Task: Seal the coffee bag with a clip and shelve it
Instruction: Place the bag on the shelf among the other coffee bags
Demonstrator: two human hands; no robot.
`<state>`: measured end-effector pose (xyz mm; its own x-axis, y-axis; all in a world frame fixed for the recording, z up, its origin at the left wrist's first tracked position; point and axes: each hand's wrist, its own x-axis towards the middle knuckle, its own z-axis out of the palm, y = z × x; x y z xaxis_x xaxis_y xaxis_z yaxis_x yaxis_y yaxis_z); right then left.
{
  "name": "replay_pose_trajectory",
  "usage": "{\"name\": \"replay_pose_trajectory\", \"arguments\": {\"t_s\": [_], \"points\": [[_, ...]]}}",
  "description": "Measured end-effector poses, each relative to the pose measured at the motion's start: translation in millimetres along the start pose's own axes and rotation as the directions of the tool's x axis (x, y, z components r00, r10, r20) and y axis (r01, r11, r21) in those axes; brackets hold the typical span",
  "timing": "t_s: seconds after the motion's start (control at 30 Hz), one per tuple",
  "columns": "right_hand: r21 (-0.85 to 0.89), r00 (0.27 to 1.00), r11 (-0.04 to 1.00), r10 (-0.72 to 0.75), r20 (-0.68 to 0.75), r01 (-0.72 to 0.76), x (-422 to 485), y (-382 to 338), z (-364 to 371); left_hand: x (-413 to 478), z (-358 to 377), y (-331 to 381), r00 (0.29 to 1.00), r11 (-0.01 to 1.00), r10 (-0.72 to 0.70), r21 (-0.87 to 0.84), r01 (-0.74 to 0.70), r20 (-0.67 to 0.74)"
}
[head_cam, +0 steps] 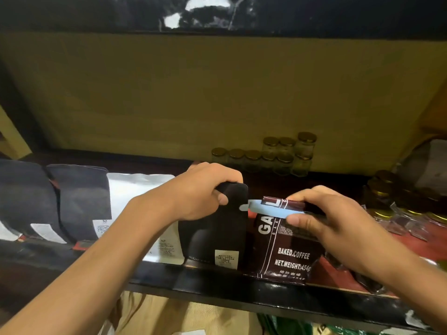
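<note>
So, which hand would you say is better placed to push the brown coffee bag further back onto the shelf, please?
The right hand: it already holds the brown coffee bag at its light-blue plastic clip, while the left hand grips the neighbouring black pouch.

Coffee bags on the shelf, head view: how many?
5, in one row. Two dark bags at far left, a white bag, a black bag under the left hand, and the brown clipped bag in the right hand. More may sit off-frame left.

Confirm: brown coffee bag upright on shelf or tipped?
Upright. The brown coffee bag stands on its base at the shelf edge, clip across its folded top, right hand holding it.
</note>
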<state>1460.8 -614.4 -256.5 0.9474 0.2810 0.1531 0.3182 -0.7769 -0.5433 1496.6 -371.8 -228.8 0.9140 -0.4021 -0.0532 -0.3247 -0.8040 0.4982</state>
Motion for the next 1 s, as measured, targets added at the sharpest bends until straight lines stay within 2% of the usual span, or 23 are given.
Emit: {"name": "replay_pose_trajectory", "arguments": {"t_s": [0.17,0.3,0.43,0.53,0.6,0.7,0.77,0.87,1.0], "points": [[-0.087,0.998,0.996,0.022,0.058,-0.017,-1.8,-12.4,-0.1,4.3,4.8,0.2,0.999,0.999,0.001,0.047,0.001,-0.036],[-0.317,1.0,0.948,0.015,0.006,-0.012,-5.6,-26.1,14.5,6.7,13.1,2.5,0.997,0.989,0.001,0.146,0.011,-0.081],[-0.395,0.996,0.914,0.088,-0.028,-0.092,-8.7,-25.5,21.2,4.8,9.4,2.1,0.998,0.99,-0.017,0.138,0.024,-0.053],[-0.444,0.995,0.891,0.07,-0.074,-0.096,-13.0,-24.0,24.1,-1.4,5.3,3.7,0.999,0.992,0.032,0.126,-0.028,-0.031],[-0.426,0.99,0.901,0.029,-0.139,-0.086,-16.9,-26.8,26.1,-9.3,2.9,0.8,0.996,0.989,0.059,0.141,-0.05,-0.06],[-0.349,0.974,0.935,-0.028,-0.226,-0.054,-19.5,-31.8,27.3,-23.5,-5.1,-14.2,0.974,0.962,0.151,0.251,-0.105,-0.17],[-0.316,0.966,0.948,-0.049,-0.255,-0.035,-15.2,-37.9,29.5,-36.2,-15.4,-31.1,0.962,0.941,0.155,0.331,-0.075,-0.223],[-0.25,0.972,0.968,-0.058,-0.227,0.0,-4.0,-52.0,33.4,-53.6,-33.1,-58.6,0.968,0.927,0.048,0.371,0.049,-0.247],[-0.076,0.97,0.995,-0.074,-0.23,0.058,9.7,-66.2,44.6,-57.9,-33.9,-77.9,0.96,0.961,-0.099,0.227,0.161,-0.263]]}}
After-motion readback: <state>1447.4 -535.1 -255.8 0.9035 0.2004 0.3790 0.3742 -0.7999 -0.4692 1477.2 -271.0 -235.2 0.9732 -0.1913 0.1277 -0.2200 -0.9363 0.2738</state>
